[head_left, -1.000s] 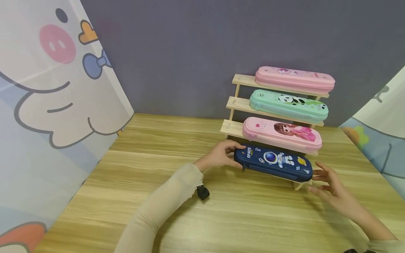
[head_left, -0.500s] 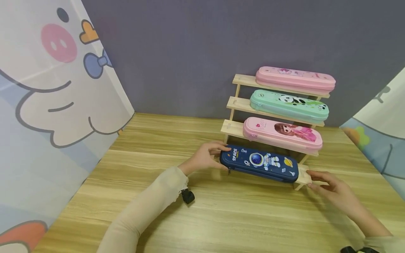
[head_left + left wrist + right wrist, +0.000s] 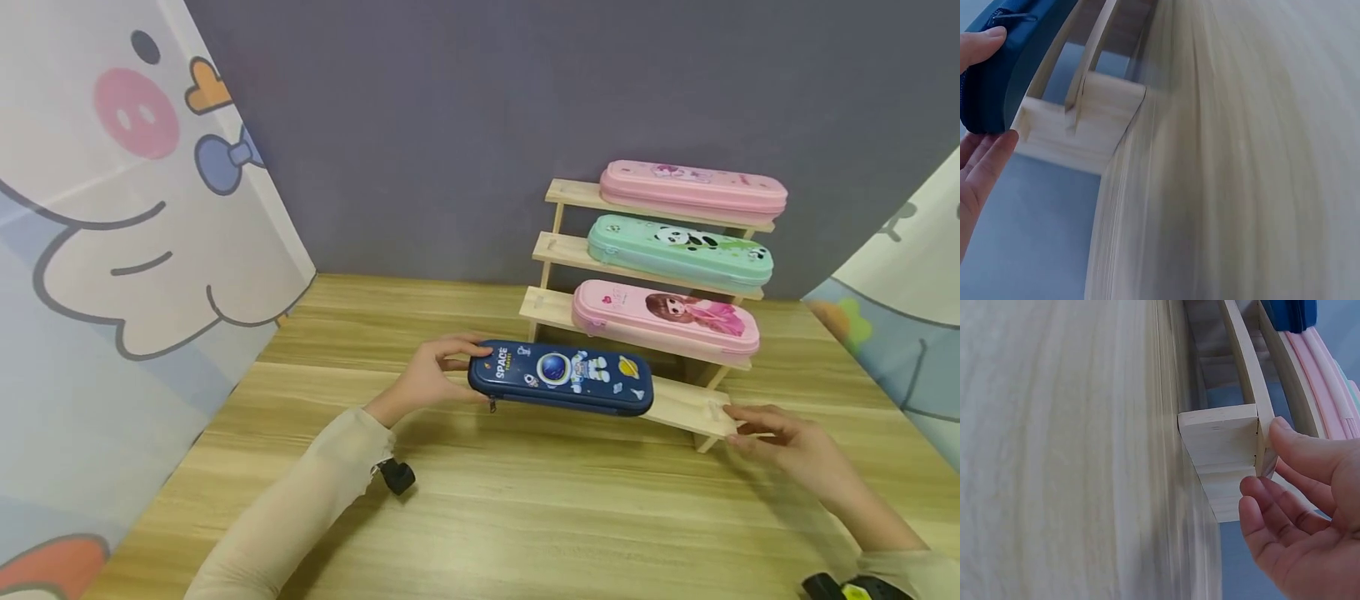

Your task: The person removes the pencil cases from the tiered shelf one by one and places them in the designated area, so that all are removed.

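A navy pencil case (image 3: 562, 379) with an astronaut and the word SPACE on its lid is held at its left end by my left hand (image 3: 429, 375). In the left wrist view, the thumb lies on one side of the case and the fingers on the other. The case is off to the left over the lowest board (image 3: 686, 404) of a wooden tiered rack, whose right part is bare. My right hand (image 3: 791, 450) pinches the right end of that board; the right wrist view shows the thumb (image 3: 1310, 447) against it and curled fingers beside its edge.
Higher tiers of the rack carry a pink pencil case with a doll print (image 3: 663, 317), a mint panda pencil case (image 3: 678, 250) and another pink pencil case (image 3: 693, 189). A grey wall (image 3: 420, 150) stands behind the wood-grain table (image 3: 525, 517). Printed curtains hang at both sides.
The navy pencil case has slid left off the right part of the lowest board, moving with my left hand. My right hand, earlier by the case's right end, now holds the board's end.
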Tool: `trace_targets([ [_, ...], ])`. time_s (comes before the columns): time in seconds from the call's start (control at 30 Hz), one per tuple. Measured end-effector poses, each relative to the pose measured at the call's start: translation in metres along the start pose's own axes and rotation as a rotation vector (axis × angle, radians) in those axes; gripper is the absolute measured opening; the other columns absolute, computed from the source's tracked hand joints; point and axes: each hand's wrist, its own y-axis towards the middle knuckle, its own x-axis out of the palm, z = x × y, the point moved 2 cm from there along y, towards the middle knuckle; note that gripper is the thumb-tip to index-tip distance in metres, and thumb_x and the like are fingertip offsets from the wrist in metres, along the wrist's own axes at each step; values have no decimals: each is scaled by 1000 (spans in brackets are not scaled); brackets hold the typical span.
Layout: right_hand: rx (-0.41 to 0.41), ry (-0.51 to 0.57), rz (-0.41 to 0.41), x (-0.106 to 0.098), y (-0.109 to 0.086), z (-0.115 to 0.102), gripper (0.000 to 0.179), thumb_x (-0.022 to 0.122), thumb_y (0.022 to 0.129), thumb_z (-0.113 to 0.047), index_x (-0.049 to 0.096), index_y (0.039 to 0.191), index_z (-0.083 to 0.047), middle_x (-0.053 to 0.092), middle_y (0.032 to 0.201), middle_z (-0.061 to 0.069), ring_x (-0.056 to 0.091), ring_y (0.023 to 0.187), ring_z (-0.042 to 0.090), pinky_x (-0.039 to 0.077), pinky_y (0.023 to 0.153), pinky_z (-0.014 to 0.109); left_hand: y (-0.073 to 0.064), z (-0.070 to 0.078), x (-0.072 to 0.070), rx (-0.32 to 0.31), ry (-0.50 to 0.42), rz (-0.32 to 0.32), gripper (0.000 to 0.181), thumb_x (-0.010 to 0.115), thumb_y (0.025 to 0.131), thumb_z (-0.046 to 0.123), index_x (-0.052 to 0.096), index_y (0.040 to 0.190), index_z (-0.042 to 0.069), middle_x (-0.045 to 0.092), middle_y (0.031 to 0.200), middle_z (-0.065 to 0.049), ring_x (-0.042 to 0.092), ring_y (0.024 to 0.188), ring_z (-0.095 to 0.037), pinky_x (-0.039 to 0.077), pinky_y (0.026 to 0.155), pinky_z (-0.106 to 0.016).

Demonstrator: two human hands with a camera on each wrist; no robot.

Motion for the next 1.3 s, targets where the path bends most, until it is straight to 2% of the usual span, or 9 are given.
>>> trace_targets([
  [0.1,41,24,3,0,0,0,37,77,88,-12,70,124,-5,54,105,-39,58,85,-10,54,63,18,-7,1,-10,8,-5,15,59,87,62,-14,68,118,-9,51,138,-29,51,126,-39,55,95,-36],
  [0.37,128,262,-6,3,-1,1,37,74,89,-2,73,123,-16,63,102,-30,64,85,-4,57,67,17,-31,3,-41,-18,41,59,57,88,63,-11,69,117,-6,54,135,-24,52,124,-40,57,91,-36],
  [0.47,151,294,-9,3,0,2,37,73,90,-4,71,125,-16,64,102,-28,65,85,-3,58,68,18,-40,3,-54,-18,67,85,58,89,62,-12,69,117,-7,54,135,-24,54,122,-35,58,90,-33],
  [0.63,136,319,-10,2,2,2,38,72,90,-2,70,127,-13,64,104,-28,65,87,-3,58,70,18,-58,2,-79,40,96,122,59,86,59,-19,68,115,-10,55,132,-23,56,118,-16,58,86,-28],
  [0.8,132,424,-14,5,1,5,40,70,90,3,72,124,-18,67,105,-25,67,89,-2,57,72,16,-76,-3,-103,100,91,157,61,81,56,-28,68,113,-11,60,128,-6,57,115,-10,59,82,-24],
  [0.87,137,499,-16,7,-1,7,42,69,90,6,73,121,-21,69,104,-21,67,89,-1,57,72,15,-81,-4,-110,90,93,181,61,81,55,-28,68,113,-11,60,126,0,57,115,-10,59,82,-24],
  [0.97,150,595,-4,8,-2,9,44,67,89,10,75,117,-23,71,103,-17,68,90,0,57,72,15,-85,-5,-120,56,116,229,61,81,56,-27,67,114,-13,59,125,3,57,114,-10,58,83,-23],
  [1.17,190,709,8,10,1,12,42,66,91,9,75,116,-23,72,103,-13,67,93,0,56,75,15,-94,-5,-139,15,139,360,60,77,60,-29,66,116,-13,58,123,4,57,112,-8,57,82,-18],
  [1.3,201,772,5,12,0,14,42,65,91,10,76,114,-23,72,102,-10,67,93,2,56,76,15,-100,-7,-150,-36,156,432,60,78,62,-28,65,119,-13,57,123,5,58,109,-6,56,81,-17],
])
